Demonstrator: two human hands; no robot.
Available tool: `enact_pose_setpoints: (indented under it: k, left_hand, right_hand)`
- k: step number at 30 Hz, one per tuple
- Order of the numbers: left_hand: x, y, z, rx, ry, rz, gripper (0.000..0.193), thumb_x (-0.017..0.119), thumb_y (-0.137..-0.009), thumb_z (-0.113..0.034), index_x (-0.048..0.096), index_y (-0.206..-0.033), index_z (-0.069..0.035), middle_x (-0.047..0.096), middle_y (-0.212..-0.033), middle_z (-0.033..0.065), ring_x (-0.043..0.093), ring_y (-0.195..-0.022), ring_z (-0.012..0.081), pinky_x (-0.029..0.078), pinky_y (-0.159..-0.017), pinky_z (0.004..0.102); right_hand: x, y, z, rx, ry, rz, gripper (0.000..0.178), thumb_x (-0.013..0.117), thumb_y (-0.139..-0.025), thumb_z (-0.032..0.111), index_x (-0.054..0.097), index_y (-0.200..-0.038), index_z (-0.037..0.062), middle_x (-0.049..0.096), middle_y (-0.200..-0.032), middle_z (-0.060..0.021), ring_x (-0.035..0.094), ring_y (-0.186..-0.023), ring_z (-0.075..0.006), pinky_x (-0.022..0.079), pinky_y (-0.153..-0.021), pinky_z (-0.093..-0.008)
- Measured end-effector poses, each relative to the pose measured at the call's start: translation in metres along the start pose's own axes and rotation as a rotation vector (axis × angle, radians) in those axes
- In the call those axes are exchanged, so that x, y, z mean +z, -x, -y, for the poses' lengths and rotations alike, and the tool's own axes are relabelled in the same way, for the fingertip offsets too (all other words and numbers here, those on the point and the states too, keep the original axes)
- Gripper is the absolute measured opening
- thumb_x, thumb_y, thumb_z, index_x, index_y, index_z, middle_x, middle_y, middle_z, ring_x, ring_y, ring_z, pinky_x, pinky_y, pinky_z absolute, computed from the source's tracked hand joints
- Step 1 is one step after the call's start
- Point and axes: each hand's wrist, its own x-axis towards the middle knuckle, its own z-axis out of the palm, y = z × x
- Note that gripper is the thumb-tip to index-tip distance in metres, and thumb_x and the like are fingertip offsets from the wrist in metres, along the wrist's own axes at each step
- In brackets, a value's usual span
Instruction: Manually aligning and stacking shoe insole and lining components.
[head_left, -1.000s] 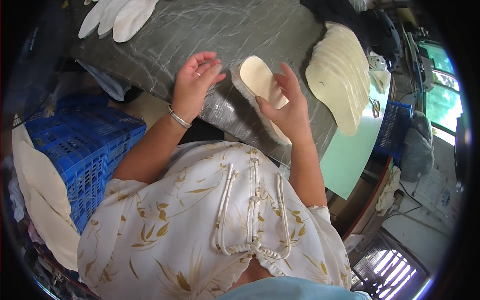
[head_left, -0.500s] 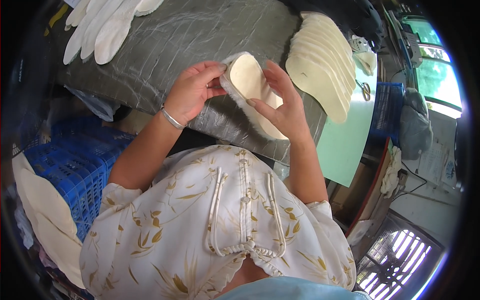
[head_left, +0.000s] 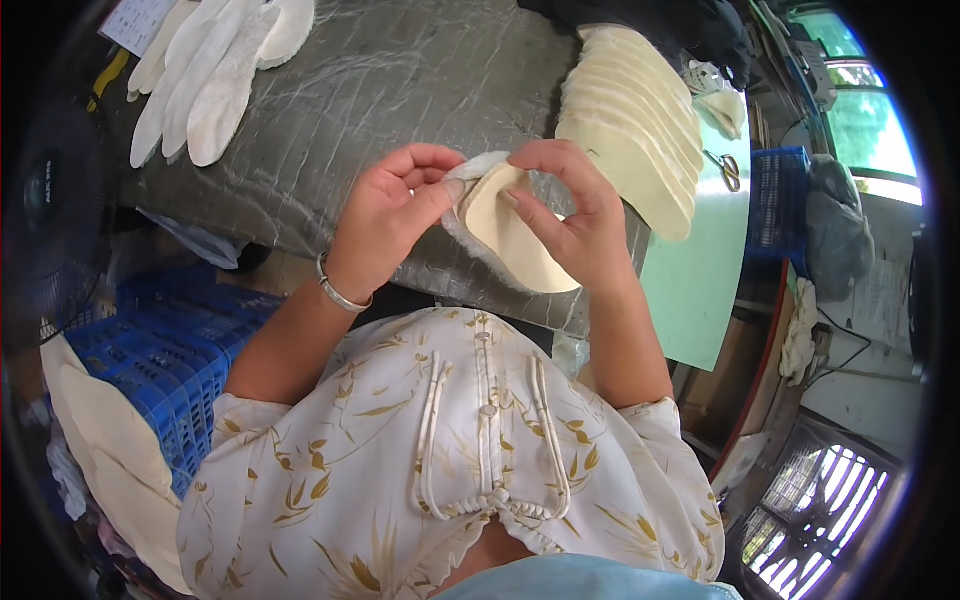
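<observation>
Grey marbled table (head_left: 400,80), cluttered workshop; window at right. Cream insole (head_left: 510,235), fuzzy white edging, at table's near edge. Left hand (head_left: 385,215) pinches its upper rim; right hand (head_left: 590,220) grips loosely, thumb on cream face, index at top. Fingers hide part of top. Cream stack (head_left: 630,130) right, fleecy pieces (head_left: 215,95) upper left, scissors (head_left: 728,172) on green sheet (head_left: 695,300).

Light lettering stands on the dark fan (head_left: 58,195) at the left. A white sheet (head_left: 137,22) at the far left bears print too small to read. A small dark mark on the stacked cream pieces (head_left: 635,135), far right on the worktop (head_left: 420,85), cannot be made out.
</observation>
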Motion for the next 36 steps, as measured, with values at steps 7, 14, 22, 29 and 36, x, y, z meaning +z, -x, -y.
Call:
enact_pose_setpoints:
  k: [7, 14, 22, 29, 36]
  left_hand:
    - [-0.011, -0.008, -0.004, -0.072, -0.083, 0.190, 0.028, 0.063, -0.094, -0.011, 0.064, -0.117, 0.003, 0.069, -0.107, 0.0073, 0.064, -0.096, 0.0107, 0.052, -0.084, 0.0248]
    - [-0.020, -0.012, -0.010, 0.189, -0.368, 0.391, 0.029, 0.068, -0.089, -0.005, 0.065, -0.118, 0.003, 0.068, -0.105, 0.0084, 0.065, -0.092, 0.0120, 0.054, -0.080, 0.0254]
    - [-0.013, -0.017, -0.032, 0.421, -0.752, 0.538, 0.031, 0.068, -0.081, -0.001, 0.069, -0.112, -0.003, 0.067, -0.088, 0.0074, 0.061, -0.070, 0.0135, 0.050, -0.063, 0.0253]
    - [-0.007, -0.011, -0.024, 0.109, -0.616, 0.288, 0.009, 0.065, -0.086, -0.004, 0.070, -0.092, 0.000, 0.067, -0.082, 0.0016, 0.061, -0.071, 0.0059, 0.049, -0.061, 0.0204]
    - [-0.013, -0.018, -0.011, -0.154, -0.234, 0.330, 0.020, 0.060, -0.088, -0.014, 0.064, -0.103, 0.000, 0.062, -0.082, -0.0005, 0.056, -0.068, 0.0035, 0.046, -0.055, 0.0197]
  right_hand:
    - [-0.002, 0.006, 0.002, -0.063, -0.054, 0.027, 0.020, 0.072, -0.077, -0.005, 0.065, -0.094, 0.0051, 0.062, -0.106, -0.0097, 0.062, -0.096, -0.0230, 0.050, -0.082, -0.0314]
    - [-0.007, 0.008, 0.004, -0.053, -0.095, 0.089, 0.017, 0.075, -0.077, 0.000, 0.068, -0.090, 0.0086, 0.062, -0.113, -0.0105, 0.061, -0.102, -0.0233, 0.049, -0.086, -0.0336]
    - [-0.013, 0.011, 0.006, -0.048, -0.135, 0.191, 0.018, 0.074, -0.078, -0.002, 0.069, -0.092, 0.0067, 0.057, -0.124, -0.0140, 0.058, -0.112, -0.0272, 0.047, -0.096, -0.0381]
    - [-0.013, 0.008, 0.010, -0.138, -0.054, 0.218, 0.019, 0.074, -0.075, -0.003, 0.070, -0.090, 0.0078, 0.057, -0.125, -0.0133, 0.058, -0.108, -0.0265, 0.050, -0.085, -0.0337]
    - [-0.011, 0.007, 0.013, -0.120, -0.036, 0.165, 0.018, 0.073, -0.077, -0.003, 0.068, -0.091, 0.0071, 0.059, -0.122, -0.0123, 0.060, -0.102, -0.0247, 0.051, -0.078, -0.0326]
